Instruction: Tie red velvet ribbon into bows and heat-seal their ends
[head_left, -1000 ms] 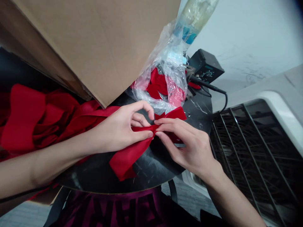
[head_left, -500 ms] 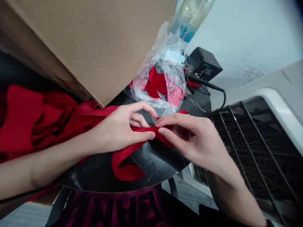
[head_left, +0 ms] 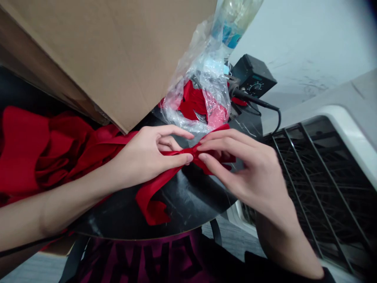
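Note:
A wide red ribbon (head_left: pixel 153 192) runs through both hands above the dark tabletop, its loose end curling down toward the table's front edge. My left hand (head_left: pixel 156 151) pinches it between thumb and curled fingers, with the index finger stretched out above. Close beside those fingertips, my right hand (head_left: pixel 244 161) has its thumb and fingers closed on a bunched part of the same ribbon. Folds of red fabric stick out behind and below the right fingers, partly hidden by them. A large heap of red ribbon (head_left: pixel 64 149) lies at the left, behind my left forearm.
A cardboard box (head_left: pixel 118 55) stands at the back left. Behind my hands sits a clear plastic bag (head_left: pixel 203 74) with red pieces in it. A bottle (head_left: pixel 235 27), a black box with a dial (head_left: pixel 253 76) and a cable are at the back right, near a grilled appliance (head_left: pixel 332 173).
The ribbon between my hands is drawn into a tighter bunch, and more red folds show around my right fingers. My right hand has shifted slightly. The hanging end has turned.

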Demonstrator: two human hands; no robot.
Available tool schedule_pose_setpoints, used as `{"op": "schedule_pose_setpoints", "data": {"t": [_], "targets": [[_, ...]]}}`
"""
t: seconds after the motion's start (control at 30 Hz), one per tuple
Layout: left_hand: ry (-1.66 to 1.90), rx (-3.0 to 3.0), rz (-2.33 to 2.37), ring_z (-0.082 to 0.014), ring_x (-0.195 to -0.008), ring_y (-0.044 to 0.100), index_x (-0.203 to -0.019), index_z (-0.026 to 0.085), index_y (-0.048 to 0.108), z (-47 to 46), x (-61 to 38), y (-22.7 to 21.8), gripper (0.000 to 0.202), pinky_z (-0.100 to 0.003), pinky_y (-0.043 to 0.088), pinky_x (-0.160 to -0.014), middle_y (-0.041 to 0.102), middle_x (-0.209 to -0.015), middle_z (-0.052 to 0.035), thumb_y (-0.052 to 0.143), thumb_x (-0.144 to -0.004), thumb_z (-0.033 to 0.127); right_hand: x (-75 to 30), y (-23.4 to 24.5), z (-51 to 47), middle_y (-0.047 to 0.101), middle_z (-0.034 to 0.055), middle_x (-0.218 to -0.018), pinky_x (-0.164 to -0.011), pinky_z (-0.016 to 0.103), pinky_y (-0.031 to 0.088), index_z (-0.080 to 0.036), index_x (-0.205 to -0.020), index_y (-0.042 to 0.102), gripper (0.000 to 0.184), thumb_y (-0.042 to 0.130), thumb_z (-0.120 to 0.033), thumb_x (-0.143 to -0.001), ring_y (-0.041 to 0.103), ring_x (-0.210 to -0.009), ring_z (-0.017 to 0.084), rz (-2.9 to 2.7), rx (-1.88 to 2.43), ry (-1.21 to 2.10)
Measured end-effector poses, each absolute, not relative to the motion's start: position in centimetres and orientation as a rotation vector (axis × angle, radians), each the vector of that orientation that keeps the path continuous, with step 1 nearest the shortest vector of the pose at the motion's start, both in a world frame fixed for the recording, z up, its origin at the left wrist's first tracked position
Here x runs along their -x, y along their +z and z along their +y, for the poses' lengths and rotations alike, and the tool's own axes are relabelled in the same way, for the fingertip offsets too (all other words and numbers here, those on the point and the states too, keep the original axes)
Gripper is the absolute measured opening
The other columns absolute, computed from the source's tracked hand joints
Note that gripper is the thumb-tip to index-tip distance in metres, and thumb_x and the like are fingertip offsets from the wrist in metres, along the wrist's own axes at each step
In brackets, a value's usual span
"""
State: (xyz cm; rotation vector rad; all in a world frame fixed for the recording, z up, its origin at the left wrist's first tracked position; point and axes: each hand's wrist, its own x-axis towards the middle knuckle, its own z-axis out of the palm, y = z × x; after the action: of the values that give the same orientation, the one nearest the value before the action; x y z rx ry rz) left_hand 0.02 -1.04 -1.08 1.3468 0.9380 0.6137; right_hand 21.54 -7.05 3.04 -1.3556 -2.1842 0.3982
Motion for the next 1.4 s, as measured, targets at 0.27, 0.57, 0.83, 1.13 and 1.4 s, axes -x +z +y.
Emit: {"op": "schedule_pose_setpoints", "data": {"t": [0.27, 0.57, 0.83, 1.13, 1.4], "targets": [[0.787, -1.273, 1.0, -0.026, -0.092, 0.083, -0.092, 0.024, 0.087, -1.3, -0.2, -1.2, 0.019, -0.029, 0.066, -0.086, 0.086, -0.095, -0.0017, 0.09, -0.073, 0.02, -19.9, 1.4, -9.6, 0.072, 0.0046, -0.099, -0.081, 0.038, 0.052, -0.022, -0.104, 0.066, 0.006, 0.07, -0.023, -0.099, 0.065, -0.089, 0.021, -2.153, 1.552, 0.03], [0.713, -0.885, 0.925, -0.0212, -0.078, 0.081, -0.092, 0.023, 0.086, -1.0, 0.1, -1.5, 0.015, -0.028, 0.067, -0.075, 0.084, -0.082, -0.0042, 0.089, -0.077, 0.023, -22.6, -0.2, -8.0, 0.076, 0.0067, -0.098, -0.084, 0.041, 0.049, -0.021, -0.118, 0.071, 0.029, 0.073, -0.007, -0.092, 0.065, -0.096, 0.024, -2.384, 1.121, -0.364], [1.09, -1.043, 0.971, -0.021, -0.1, 0.08, -0.084, 0.026, 0.083, -1.4, -0.4, -1.9, 0.014, -0.031, 0.063, -0.099, 0.085, -0.097, 0.0017, 0.092, -0.074, 0.021, -19.1, -1.0, -8.4, 0.077, 0.0014, -0.087, -0.074, 0.034, 0.057, -0.024, -0.107, 0.07, 0.02, 0.081, -0.027, -0.09, 0.067, -0.074, 0.016, -1.875, 1.387, 0.002], [1.187, -1.226, 1.011, -0.0189, -0.095, 0.079, -0.086, 0.023, 0.084, -1.8, -0.4, -1.5, 0.014, -0.03, 0.065, -0.096, 0.084, -0.095, 0.0019, 0.09, -0.076, 0.017, -14.1, -1.3, -8.2, 0.073, -0.0013, -0.07, -0.059, 0.026, 0.05, -0.02, -0.091, 0.073, 0.015, 0.06, -0.021, -0.099, 0.066, -0.058, 0.012, -1.798, 1.654, 0.026], [0.96, -0.876, 0.92, -0.0169, -0.078, 0.078, -0.096, 0.021, 0.081, -1.0, -0.2, -1.6, 0.02, -0.026, 0.065, -0.075, 0.082, -0.083, -0.0003, 0.089, -0.078, 0.024, -14.5, -2.2, -8.2, 0.075, 0.0, -0.069, -0.052, 0.022, 0.053, -0.019, -0.083, 0.075, 0.017, 0.065, -0.028, -0.093, 0.068, -0.057, 0.013, -1.267, 1.559, 0.775]]}}
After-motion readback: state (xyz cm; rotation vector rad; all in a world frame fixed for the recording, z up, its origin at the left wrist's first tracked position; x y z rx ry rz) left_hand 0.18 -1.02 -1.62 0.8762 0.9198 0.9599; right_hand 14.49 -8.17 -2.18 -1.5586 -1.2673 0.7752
